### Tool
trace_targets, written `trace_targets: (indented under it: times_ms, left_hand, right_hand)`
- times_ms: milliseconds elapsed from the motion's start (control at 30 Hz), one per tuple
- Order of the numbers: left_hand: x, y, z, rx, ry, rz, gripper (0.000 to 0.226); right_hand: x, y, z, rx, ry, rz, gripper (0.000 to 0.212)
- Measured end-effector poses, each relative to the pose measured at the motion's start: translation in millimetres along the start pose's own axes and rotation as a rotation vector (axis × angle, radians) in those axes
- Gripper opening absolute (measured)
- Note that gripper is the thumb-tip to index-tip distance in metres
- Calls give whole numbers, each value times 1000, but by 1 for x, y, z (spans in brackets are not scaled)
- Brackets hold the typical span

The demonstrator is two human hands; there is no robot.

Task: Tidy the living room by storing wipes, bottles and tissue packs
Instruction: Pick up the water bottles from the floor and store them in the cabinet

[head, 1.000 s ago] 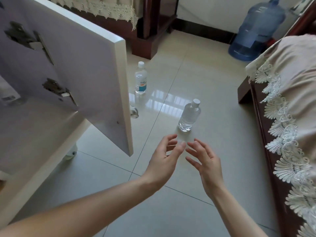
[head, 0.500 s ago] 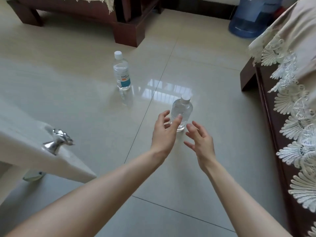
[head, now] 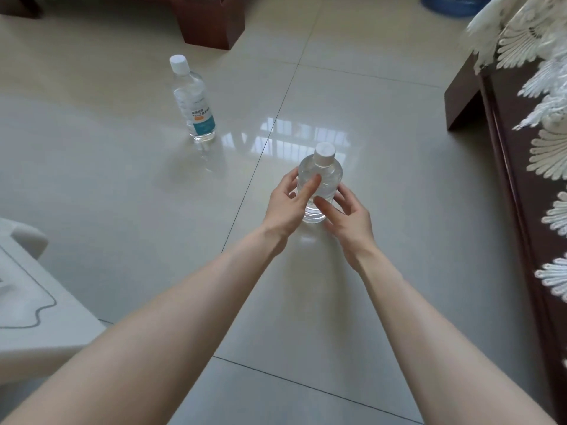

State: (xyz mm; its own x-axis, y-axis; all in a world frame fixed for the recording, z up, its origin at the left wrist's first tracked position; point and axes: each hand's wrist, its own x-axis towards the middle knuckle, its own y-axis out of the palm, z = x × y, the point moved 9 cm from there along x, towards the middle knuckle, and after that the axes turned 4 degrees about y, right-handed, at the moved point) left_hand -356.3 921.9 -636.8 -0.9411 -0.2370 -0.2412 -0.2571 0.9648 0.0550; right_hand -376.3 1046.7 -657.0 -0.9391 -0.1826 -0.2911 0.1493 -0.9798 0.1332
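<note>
Bottle (head: 325, 174) (upright), between left hand (head: 285, 208), right hand (head: 349, 223)

Bright, even daylight fills the room. A window's reflection glares on the glossy floor tiles (head: 368, 102) toward 12 o'clock, and the clear bottle (head: 325, 179) casts a pale glint beneath it. The lace cover (head: 521, 35) at 2 o'clock is smeared by blur. The frame edges bow outward.

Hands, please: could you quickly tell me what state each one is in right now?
Left hand: closed round the near bottle.
Right hand: closed round it too, from the other side.
</note>
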Motion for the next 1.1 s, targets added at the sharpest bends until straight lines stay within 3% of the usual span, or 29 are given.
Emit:
trace_targets:
  times_ms: [233,567,733,1100]
  left_hand:
    - [-7,-4,0,-49,-10,-15,46]
    - [-81,-11,-17,-61,-24,9,48]
    - [-136,-19,-39,8,13,61,49]
    - [-237,-60,-65,2,-12,72,42]
  right_hand:
    - [-7,3,5,3,-3,21,33]
    - [-81,6,9,59,34,-10,29]
    - [-138,12,21,54,38,-28,54]
    - [-232,40,36,-44,-15,31,53]
